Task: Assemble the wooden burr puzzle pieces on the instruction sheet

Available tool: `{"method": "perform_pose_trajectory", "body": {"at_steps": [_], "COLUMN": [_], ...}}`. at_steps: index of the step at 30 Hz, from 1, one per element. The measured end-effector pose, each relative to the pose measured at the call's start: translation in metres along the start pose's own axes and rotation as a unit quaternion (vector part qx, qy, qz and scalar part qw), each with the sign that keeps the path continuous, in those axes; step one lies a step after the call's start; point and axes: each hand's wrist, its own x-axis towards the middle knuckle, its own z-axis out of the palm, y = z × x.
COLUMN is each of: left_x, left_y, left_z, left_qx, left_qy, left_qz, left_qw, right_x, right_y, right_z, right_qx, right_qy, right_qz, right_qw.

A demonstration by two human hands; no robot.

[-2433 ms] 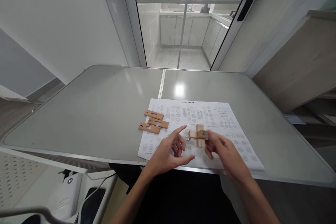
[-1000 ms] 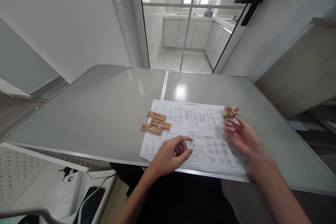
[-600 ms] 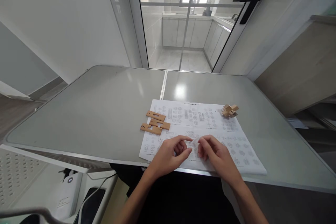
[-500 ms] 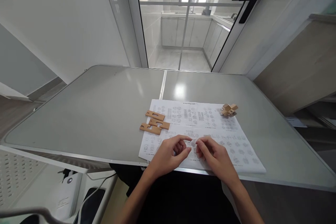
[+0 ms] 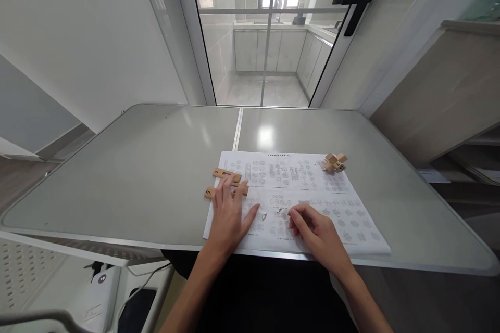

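Note:
My left hand (image 5: 227, 217) reaches over the flat wooden puzzle pieces with its fingers spread, covering part of them. The upper piece (image 5: 227, 175), with a slot and a number, shows beyond the fingertips. The end of another numbered piece (image 5: 209, 192) sticks out to the left of the hand. Over the printed sheet (image 5: 312, 244) my right hand (image 5: 313, 227) is closed, fingers curled to the thumb; what they hold, if anything, is hidden. Between the hands are two small, thin, silvery shapes (image 5: 264, 216), too small to name. An assembled wooden burr puzzle (image 5: 335, 163) sits at the sheet's upper right.
The sheet of puzzle diagrams lies near the front edge of a grey folding table (image 5: 156, 166). A glass door with a black handle (image 5: 359, 2) stands behind it. At the lower left, a white shelf (image 5: 50, 291) holds a white box, a cable and a dark flat object.
My left hand has left my right hand and moved left onto the wooden pieces, its fingers opening out. My right hand stays nearly in place. The small silvery shapes have come into view.

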Motion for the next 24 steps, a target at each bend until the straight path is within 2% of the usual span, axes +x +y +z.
{"method": "perform_pose_trajectory", "body": {"at_steps": [5, 9, 14, 24], "left_x": [0.006, 0.007, 0.007, 0.004], "left_y": [-0.03, -0.042, -0.045, -0.045], "left_z": [-0.003, -0.003, -0.001, -0.002], "left_qx": [0.073, 0.082, 0.077, 0.031], "left_qy": [0.001, -0.021, -0.043, -0.036], "left_qz": [-0.084, -0.124, -0.124, -0.077], "left_qw": [0.994, 0.989, 0.988, 0.996], "right_x": [0.0, -0.001, -0.001, -0.001], "right_y": [0.0, 0.0, 0.001, 0.003], "right_z": [0.0, 0.0, 0.0, 0.0], "right_qx": [0.001, 0.001, -0.004, -0.014], "right_qy": [-0.003, -0.005, -0.005, 0.002], "right_qz": [0.006, 0.006, 0.007, 0.003], "right_qw": [1.0, 1.0, 1.0, 1.0]}}
